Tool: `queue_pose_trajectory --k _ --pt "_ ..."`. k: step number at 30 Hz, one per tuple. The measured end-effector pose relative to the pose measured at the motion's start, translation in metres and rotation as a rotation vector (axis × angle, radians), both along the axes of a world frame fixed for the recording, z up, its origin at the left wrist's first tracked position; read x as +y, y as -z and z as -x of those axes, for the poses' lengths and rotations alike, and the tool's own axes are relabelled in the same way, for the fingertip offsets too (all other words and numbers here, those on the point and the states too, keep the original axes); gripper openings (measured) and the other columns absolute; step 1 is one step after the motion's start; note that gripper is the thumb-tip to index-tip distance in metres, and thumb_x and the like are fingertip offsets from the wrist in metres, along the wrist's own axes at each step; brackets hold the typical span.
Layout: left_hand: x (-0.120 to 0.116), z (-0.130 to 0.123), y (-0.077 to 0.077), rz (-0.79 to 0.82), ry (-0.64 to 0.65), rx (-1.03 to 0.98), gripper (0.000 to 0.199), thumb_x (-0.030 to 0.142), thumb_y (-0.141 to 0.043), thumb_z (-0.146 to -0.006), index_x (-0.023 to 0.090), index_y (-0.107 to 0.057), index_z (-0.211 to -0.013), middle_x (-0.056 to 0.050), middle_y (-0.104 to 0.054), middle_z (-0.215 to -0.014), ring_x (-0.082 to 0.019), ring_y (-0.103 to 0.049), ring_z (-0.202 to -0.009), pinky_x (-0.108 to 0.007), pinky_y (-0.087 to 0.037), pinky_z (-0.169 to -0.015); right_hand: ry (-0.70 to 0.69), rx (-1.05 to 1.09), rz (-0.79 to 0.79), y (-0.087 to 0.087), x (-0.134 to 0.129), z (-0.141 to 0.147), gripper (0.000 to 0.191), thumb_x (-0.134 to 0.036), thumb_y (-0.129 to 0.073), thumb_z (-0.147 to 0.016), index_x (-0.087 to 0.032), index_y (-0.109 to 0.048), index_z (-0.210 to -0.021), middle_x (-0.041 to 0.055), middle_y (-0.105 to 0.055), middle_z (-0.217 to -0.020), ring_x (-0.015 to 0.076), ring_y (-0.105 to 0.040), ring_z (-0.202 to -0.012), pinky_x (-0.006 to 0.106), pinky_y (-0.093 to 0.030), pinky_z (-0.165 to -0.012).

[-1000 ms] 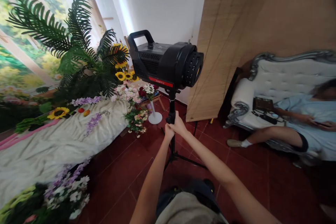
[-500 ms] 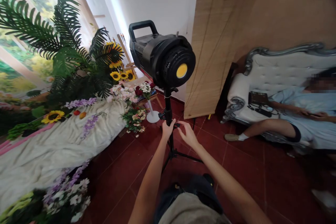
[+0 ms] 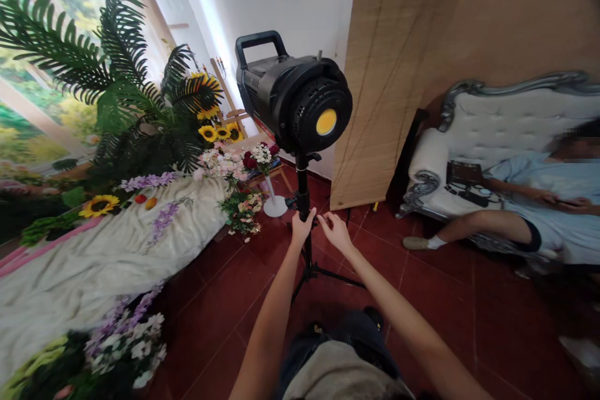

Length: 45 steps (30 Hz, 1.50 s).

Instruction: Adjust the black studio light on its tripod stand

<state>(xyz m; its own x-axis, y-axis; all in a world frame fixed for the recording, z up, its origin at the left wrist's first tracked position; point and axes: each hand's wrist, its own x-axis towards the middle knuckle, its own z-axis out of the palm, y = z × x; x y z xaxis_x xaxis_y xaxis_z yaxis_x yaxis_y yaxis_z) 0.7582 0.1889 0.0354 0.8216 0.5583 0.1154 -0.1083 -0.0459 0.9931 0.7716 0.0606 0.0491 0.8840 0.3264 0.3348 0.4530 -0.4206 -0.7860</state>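
A black studio light (image 3: 276,97) with a carry handle and a round yellow lamp face sits on top of a black light stand (image 3: 303,189). My left hand (image 3: 301,229) is wrapped round the stand's column below the light. Just to its right, my right hand (image 3: 335,233) has its thumb and fingertips closed at a small dark knob (image 3: 317,220) on the column's side. The fingers hide most of that knob. Lower down, the stand's legs (image 3: 335,277) spread over the floor.
Left, artificial flowers and fruit lie on a draped white cloth (image 3: 187,234), with palm leaves (image 3: 124,37) behind. A bamboo blind (image 3: 370,106) hangs behind the stand. On the right, a person (image 3: 529,187) sits on a white tufted sofa (image 3: 497,115). Red tiles (image 3: 435,306) cover the floor.
My right fingers, more spread half a second ago, have drawn together at the knob. My left hand keeps its hold on the column. The view has shifted slightly.
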Motion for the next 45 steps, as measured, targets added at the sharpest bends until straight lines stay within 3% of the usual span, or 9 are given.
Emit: queue_pose_trajectory --k 3,8,10,12,18,22,28,37,45 --pt "0.000 0.000 0.001 -0.009 0.010 -0.012 0.034 0.048 -0.064 -0.065 0.015 -0.060 -0.075 -0.004 -0.062 -0.070 -0.014 -0.057 -0.065 -0.026 -0.047 -0.064 -0.021 0.147 -0.110 0.000 0.007 -0.005 0.040 -0.051 -0.042 -0.082 -0.020 -0.051 -0.059 0.0001 -0.052 -0.057 0.0137 -0.048 -0.056 0.024 -0.039 -0.056" --pt "0.002 0.000 0.004 -0.066 0.010 -0.013 0.034 0.047 -0.062 -0.068 0.015 -0.060 -0.076 -0.003 -0.061 -0.071 -0.013 -0.057 -0.065 -0.025 -0.046 -0.065 -0.197 0.947 -0.458 -0.004 0.017 -0.013 0.038 -0.043 -0.039 -0.082 -0.021 -0.038 -0.051 -0.0068 -0.031 -0.039 0.0071 -0.027 -0.035 0.019 -0.026 -0.037" --pt "0.003 0.000 0.005 -0.075 0.013 -0.015 0.033 0.047 -0.061 -0.069 0.015 -0.060 -0.077 -0.003 -0.061 -0.072 -0.013 -0.057 -0.066 -0.025 -0.045 -0.065 -0.267 1.127 -0.529 -0.005 0.018 -0.013 0.034 -0.039 -0.038 -0.083 -0.021 -0.036 -0.054 -0.0086 -0.027 -0.040 0.0062 -0.024 -0.033 0.018 -0.024 -0.035" --pt "0.004 -0.001 0.007 -0.066 0.027 -0.017 0.034 0.047 -0.061 -0.069 0.014 -0.061 -0.079 -0.003 -0.061 -0.073 -0.013 -0.057 -0.066 -0.025 -0.046 -0.066 -0.235 1.062 -0.506 -0.005 0.016 -0.010 0.033 -0.041 -0.037 -0.084 -0.020 -0.040 -0.058 -0.0071 -0.034 -0.042 0.0067 -0.028 -0.034 0.018 -0.026 -0.036" --pt "0.005 -0.003 0.012 -0.040 0.023 -0.024 0.035 0.047 -0.062 -0.068 0.014 -0.061 -0.080 -0.004 -0.062 -0.073 -0.014 -0.057 -0.066 -0.026 -0.047 -0.067 -0.082 0.208 -0.097 -0.005 -0.003 0.007 0.032 -0.050 -0.041 -0.084 -0.022 -0.055 -0.090 0.0018 -0.062 -0.081 0.0161 -0.058 -0.071 0.027 -0.045 -0.066" --pt "0.005 -0.005 0.012 -0.047 0.014 -0.019 0.035 0.046 -0.063 -0.068 0.013 -0.061 -0.079 -0.005 -0.063 -0.076 -0.014 -0.058 -0.069 -0.026 -0.047 -0.069 -0.121 -0.003 0.109 -0.005 -0.014 0.007 0.034 -0.047 -0.039 -0.087 -0.026 -0.050 -0.111 0.0034 -0.060 -0.102 0.0181 -0.057 -0.089 0.030 -0.044 -0.077" --pt "0.004 -0.006 0.009 -0.031 0.030 -0.015 0.035 0.046 -0.063 -0.067 0.012 -0.060 -0.077 -0.005 -0.062 -0.074 -0.014 -0.057 -0.067 -0.026 -0.047 -0.067 -0.202 -0.228 0.221 0.000 -0.017 -0.011 0.032 -0.043 -0.036 -0.090 -0.021 -0.056 -0.100 0.0073 -0.059 -0.095 0.0203 -0.053 -0.092 0.031 -0.042 -0.080" --pt "-0.002 -0.001 0.003 0.017 0.016 -0.006 0.035 0.045 -0.065 -0.066 0.012 -0.059 -0.075 -0.004 -0.062 -0.072 -0.013 -0.058 -0.065 -0.024 -0.048 -0.063 -0.108 -0.086 -0.042 0.021 0.003 -0.018 0.041 -0.044 -0.036 -0.089 -0.017 -0.049 -0.060 -0.0022 -0.044 -0.054 0.0095 -0.037 -0.050 0.021 -0.031 -0.051" --pt "-0.014 0.007 -0.001 -0.053 -0.032 -0.016 0.037 0.047 -0.060 -0.072 0.013 -0.057 -0.087 -0.006 -0.063 -0.082 -0.015 -0.059 -0.076 -0.028 -0.048 -0.074 -0.117 0.016 -0.142 0.019 0.005 -0.019 0.044 -0.051 -0.038 -0.084 -0.016 -0.052 -0.061 -0.0013 -0.044 -0.053 0.0112 -0.039 -0.052 0.021 -0.033 -0.049"
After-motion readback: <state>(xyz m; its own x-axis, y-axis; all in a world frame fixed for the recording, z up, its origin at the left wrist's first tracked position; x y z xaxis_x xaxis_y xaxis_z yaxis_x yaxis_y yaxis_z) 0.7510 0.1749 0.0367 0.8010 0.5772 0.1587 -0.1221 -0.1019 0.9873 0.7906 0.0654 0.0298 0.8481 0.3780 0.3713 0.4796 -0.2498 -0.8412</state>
